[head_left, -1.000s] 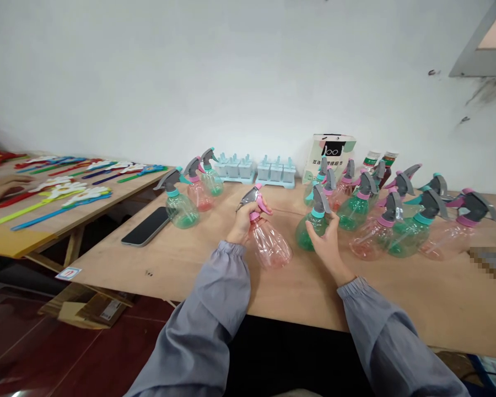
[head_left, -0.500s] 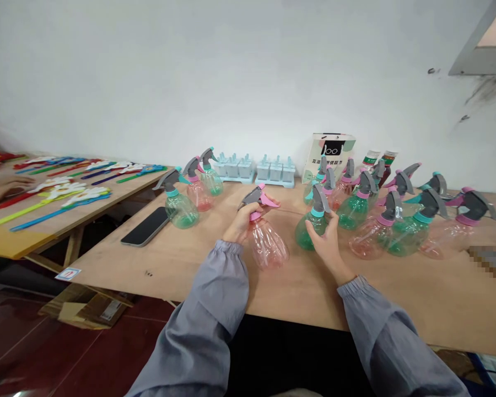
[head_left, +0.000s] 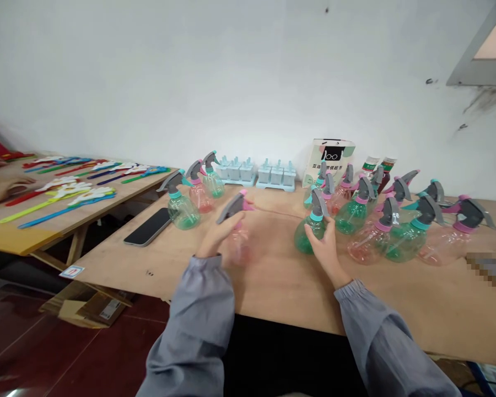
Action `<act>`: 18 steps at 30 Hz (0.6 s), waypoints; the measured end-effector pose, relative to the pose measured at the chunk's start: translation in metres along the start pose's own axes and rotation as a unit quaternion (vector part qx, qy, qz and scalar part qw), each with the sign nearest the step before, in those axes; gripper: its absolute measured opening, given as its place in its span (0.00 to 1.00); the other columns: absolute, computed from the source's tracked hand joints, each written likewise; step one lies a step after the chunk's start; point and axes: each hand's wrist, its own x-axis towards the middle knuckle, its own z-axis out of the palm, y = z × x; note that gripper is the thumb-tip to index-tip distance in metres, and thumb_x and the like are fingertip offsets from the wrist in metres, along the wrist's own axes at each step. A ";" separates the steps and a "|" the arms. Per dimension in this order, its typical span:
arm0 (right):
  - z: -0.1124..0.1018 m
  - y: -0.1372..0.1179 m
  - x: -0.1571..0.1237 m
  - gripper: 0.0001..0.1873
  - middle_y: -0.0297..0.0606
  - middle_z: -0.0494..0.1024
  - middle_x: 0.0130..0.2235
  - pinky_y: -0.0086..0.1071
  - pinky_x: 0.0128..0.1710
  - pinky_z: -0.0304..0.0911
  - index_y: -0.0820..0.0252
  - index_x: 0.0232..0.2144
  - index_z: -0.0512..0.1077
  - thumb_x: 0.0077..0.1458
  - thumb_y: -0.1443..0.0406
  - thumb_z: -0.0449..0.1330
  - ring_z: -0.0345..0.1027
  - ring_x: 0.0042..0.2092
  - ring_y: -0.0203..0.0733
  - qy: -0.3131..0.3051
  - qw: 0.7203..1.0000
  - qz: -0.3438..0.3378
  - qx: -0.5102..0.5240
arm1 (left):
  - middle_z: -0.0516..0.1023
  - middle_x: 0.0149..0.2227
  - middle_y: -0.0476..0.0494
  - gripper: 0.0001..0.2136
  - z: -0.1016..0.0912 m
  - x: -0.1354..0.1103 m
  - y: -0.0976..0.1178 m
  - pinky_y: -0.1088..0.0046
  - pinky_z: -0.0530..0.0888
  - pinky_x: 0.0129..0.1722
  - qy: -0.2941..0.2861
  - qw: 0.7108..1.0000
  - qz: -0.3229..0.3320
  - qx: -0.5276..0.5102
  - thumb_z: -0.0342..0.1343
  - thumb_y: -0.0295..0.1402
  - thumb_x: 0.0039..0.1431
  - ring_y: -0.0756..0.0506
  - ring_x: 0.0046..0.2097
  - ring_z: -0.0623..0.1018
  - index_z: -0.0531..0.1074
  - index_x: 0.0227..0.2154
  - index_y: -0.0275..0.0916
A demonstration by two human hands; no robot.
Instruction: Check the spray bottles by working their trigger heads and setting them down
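My left hand is closed around the neck of a pink spray bottle with a grey and pink trigger head; the bottle is blurred by motion. At the right, my right hand grips the side of a green spray bottle with a turquoise collar, which appears to stand on the table. Close beside it are more bottles, among them a green spray bottle and a pink spray bottle. To the left of my left hand stands another green spray bottle.
A phone lies near the table's left side. Light-blue popsicle moulds and a printed box stand by the wall. On the neighbouring table lie several colourful strips, with another person's hand beside them.
My left hand has moved left with the pink spray bottle, away from the green one. My right hand stays on the green spray bottle. The view has shifted slightly.
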 end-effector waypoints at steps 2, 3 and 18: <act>0.000 0.001 0.000 0.29 0.47 0.72 0.52 0.51 0.59 0.62 0.57 0.52 0.62 0.54 0.50 0.63 0.68 0.55 0.50 -0.001 1.000 0.019 0.005 | 0.81 0.38 0.47 0.20 -0.041 -0.009 0.002 0.70 0.78 0.37 0.098 0.994 0.004 0.038 0.67 0.38 0.42 0.41 0.44 0.79 0.78 0.42 0.43; 0.000 0.001 0.000 0.29 0.47 0.73 0.52 0.50 0.58 0.62 0.57 0.51 0.62 0.53 0.50 0.63 0.68 0.55 0.50 -0.003 1.000 0.027 0.009 | 0.81 0.37 0.48 0.22 -0.064 -0.013 0.003 0.69 0.78 0.37 0.140 0.989 0.005 0.051 0.68 0.39 0.41 0.42 0.43 0.79 0.78 0.42 0.43; 0.001 0.007 0.001 0.31 0.46 0.74 0.51 0.49 0.56 0.64 0.56 0.50 0.63 0.50 0.48 0.66 0.70 0.52 0.50 -0.018 0.997 0.060 0.040 | 0.79 0.26 0.54 0.08 -0.184 0.023 -0.032 0.75 0.74 0.31 0.384 0.914 -0.008 0.126 0.67 0.25 0.44 0.52 0.29 0.74 0.77 0.30 0.33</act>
